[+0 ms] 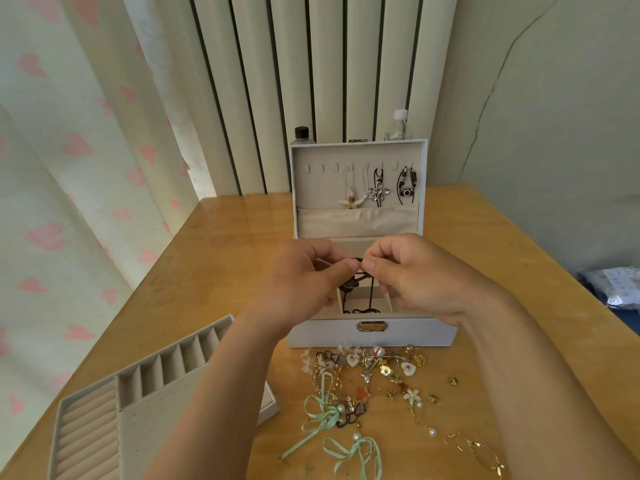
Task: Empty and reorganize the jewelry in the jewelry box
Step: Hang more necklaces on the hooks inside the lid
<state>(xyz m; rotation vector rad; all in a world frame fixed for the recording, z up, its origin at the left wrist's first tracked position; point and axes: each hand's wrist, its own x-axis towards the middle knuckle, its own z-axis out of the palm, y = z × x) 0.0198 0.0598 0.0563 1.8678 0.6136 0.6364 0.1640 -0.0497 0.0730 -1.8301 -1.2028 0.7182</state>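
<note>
We find the left hand [304, 278] and right hand [408, 271] pinching, with curled fingers [372, 263], a dark cord necklace [349, 287] above the open jewelry box [311, 332] toward the surface's [225, 271] far edge (judged limp, light and tangle-prone; best gripped beside its pendant).

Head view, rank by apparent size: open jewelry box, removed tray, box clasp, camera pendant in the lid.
1-2. jewelry box and tray: look alike; the tray is nearer and cut off, so unranked.
3. clasp.
4. camera pendant, smallest, though farther away.
</note>
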